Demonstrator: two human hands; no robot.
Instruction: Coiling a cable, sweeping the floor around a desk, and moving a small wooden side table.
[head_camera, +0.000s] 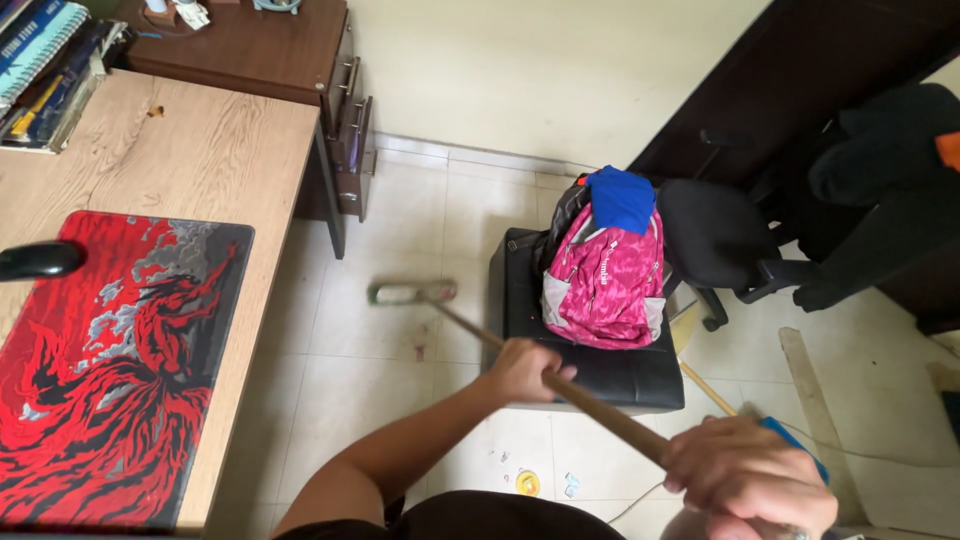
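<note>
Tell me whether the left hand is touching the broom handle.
Touching. The head view shows the left hand closed around the wooden broom handle, its fingers wrapped over the stick, with no gap visible.

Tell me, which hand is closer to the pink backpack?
The left hand. It grips the broom handle just below the pink backpack on the black seat. The right hand grips the handle's upper end, farther down-right.
</note>
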